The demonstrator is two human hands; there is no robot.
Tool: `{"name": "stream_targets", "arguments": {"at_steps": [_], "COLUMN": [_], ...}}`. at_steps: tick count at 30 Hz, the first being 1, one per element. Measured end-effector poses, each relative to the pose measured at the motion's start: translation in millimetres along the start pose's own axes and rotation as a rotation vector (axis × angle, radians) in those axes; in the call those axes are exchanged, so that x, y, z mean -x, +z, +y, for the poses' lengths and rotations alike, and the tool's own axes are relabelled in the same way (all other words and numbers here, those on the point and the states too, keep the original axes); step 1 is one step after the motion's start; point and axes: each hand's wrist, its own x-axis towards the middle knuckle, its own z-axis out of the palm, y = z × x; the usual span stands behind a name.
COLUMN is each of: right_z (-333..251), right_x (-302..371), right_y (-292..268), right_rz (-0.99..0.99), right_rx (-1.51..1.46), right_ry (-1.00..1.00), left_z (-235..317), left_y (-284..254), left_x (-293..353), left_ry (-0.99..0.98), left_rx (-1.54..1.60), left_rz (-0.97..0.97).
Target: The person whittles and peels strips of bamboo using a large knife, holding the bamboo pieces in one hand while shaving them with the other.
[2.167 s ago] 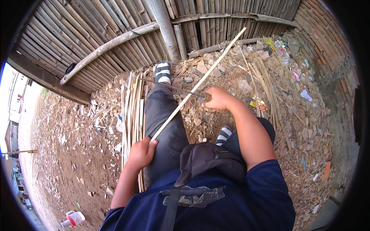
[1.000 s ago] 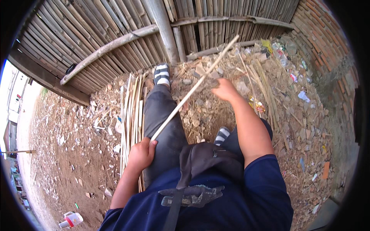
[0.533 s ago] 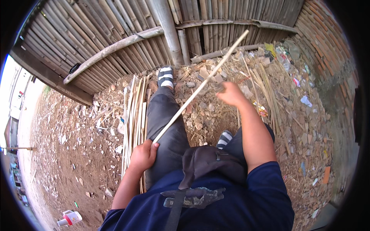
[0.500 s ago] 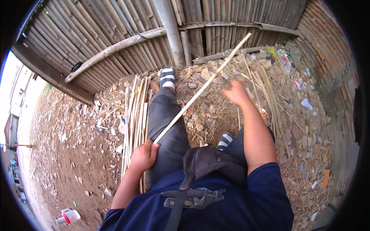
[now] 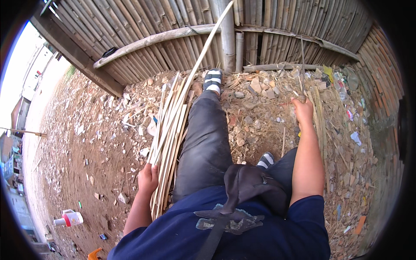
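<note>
I sit on the ground with my left leg (image 5: pixel 207 134) stretched out. My left hand (image 5: pixel 148 177) grips the near end of a long pale bamboo strip (image 5: pixel 190 78), which slants up toward the fence and lies over a bundle of bamboo strips (image 5: pixel 167 147) beside that leg. My right hand (image 5: pixel 303 110) is stretched out to the right, its fist closed around a thin upright bamboo sliver (image 5: pixel 302 65) rising from the loose strips (image 5: pixel 321 125) there.
A bamboo fence (image 5: pixel 173 21) with a grey post (image 5: pixel 226 34) closes the far side, and a brick wall (image 5: pixel 383 73) the right. Rubble and litter cover the dirt. A white and red plastic jug (image 5: pixel 69 218) lies at lower left.
The long strip has swung left from across my lap onto the bundle by my left leg. My right hand let go of it, moved right and closed on a thin sliver.
</note>
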Motion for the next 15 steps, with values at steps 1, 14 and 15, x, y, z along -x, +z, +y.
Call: {"name": "stream_targets", "arguments": {"at_steps": [1,14,15], "right_z": [-0.4,-52.3,-61.3], "right_x": [0.8,31.5,37.1], "right_y": [0.5,25.8,23.3], "right_rz": [-0.001,-0.059,-0.052], "right_rx": [0.033,0.003,-0.009], "right_ry": [-0.001,-0.021,-0.043], "left_z": [-18.2,-168.0,-174.3], "left_y": [-0.1,46.5,49.7], "left_x": [13.2,156.0,155.3], "left_ry": [-0.039,-0.630,-0.641], "left_rx": [-0.043,-0.290,-0.278], "left_rz": [-0.011,-0.361,-0.353]}}
